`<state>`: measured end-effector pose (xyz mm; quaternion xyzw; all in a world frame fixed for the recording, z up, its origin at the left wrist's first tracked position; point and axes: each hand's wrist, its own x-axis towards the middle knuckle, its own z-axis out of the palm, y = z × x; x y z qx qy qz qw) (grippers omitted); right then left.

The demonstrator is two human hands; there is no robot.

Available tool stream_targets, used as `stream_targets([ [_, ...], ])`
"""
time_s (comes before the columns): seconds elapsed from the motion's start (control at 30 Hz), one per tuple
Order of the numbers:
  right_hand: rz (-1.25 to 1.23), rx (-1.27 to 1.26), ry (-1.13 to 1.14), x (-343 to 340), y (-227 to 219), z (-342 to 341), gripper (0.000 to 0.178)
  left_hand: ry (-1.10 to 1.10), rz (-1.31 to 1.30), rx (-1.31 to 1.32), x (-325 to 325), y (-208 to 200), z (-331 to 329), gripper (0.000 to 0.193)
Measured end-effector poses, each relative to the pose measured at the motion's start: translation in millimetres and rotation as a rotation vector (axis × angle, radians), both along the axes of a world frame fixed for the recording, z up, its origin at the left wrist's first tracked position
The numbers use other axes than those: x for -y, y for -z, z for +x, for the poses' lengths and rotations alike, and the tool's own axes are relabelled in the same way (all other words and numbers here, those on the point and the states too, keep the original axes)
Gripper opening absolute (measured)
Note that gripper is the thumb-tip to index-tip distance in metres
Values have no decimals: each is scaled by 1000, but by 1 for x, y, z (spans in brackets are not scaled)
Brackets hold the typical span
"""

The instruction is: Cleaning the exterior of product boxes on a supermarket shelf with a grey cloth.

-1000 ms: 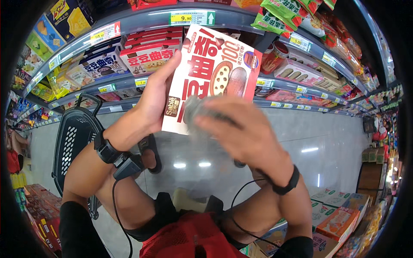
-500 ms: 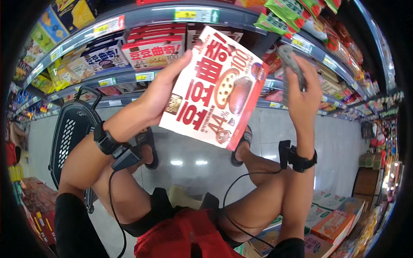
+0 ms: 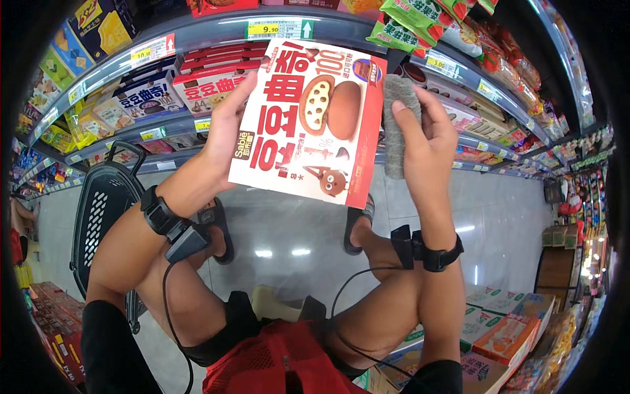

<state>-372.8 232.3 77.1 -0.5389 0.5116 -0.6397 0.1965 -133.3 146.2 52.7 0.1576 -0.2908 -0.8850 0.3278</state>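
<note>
My left hand [image 3: 224,134] grips a white and red cookie box [image 3: 282,131] by its left edge, holding it up in front of the shelf. The box front is turned toward me and shows a pictured cookie and a cartoon figure. In my right hand [image 3: 430,134] is a grey cleaning cloth [image 3: 397,125], pinched between thumb and fingers. The cloth hangs close beside the box's red right side; whether it touches cannot be told. Behind the box, a row of similar red and white cookie boxes [image 3: 216,92] stands on the shelf, next to blue and white ones [image 3: 146,98].
A black plastic shopping basket [image 3: 105,210] stands on the floor at my left. Green snack packets [image 3: 403,29] hang over the upper shelf edge [image 3: 216,29]. Stacked cartons [image 3: 502,335] lie behind me on the right. A cable [image 3: 348,289] runs from my right wrist strap.
The box has turned more upright and shifted left. My right hand has moved left with the cloth, bringing it closer to the box's right side.
</note>
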Motion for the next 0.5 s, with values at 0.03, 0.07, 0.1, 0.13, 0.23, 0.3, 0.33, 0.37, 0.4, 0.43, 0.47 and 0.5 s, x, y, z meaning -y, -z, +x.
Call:
stream_targets([
  [0.03,13,43,-12,-1,-2,6,29,0,-1,-4,3,2,1,59],
  [0.07,51,109,-37,-3,-5,11,28,-37,-15,6,6,4,1,60],
  [0.1,48,107,-36,-5,-7,13,28,-74,-30,17,8,5,2,61],
  [0.13,100,119,-80,-6,-7,14,28,-57,5,-24,10,7,3,62],
  [0.23,193,186,-161,-17,-6,17,26,-93,60,-68,7,3,3,65],
  [0.3,248,31,-361,-24,-4,9,27,-102,9,-82,9,3,8,67],
  [0.33,305,7,-432,-29,-5,6,27,-135,-5,-63,10,2,12,66],
  [0.37,306,8,-432,-31,-7,0,27,-168,-19,-45,11,2,16,65],
  [0.4,387,-156,-614,-33,-10,-8,28,-160,-35,-59,16,5,23,62],
  [0.43,467,-320,-796,-35,-12,-15,28,-225,-47,-12,15,5,26,61],
  [0.47,535,-395,-928,-36,-15,-20,28,-240,-56,0,16,4,29,61],
  [0.5,537,-393,-933,-36,-14,-23,28,-257,-66,12,16,4,32,61],
])
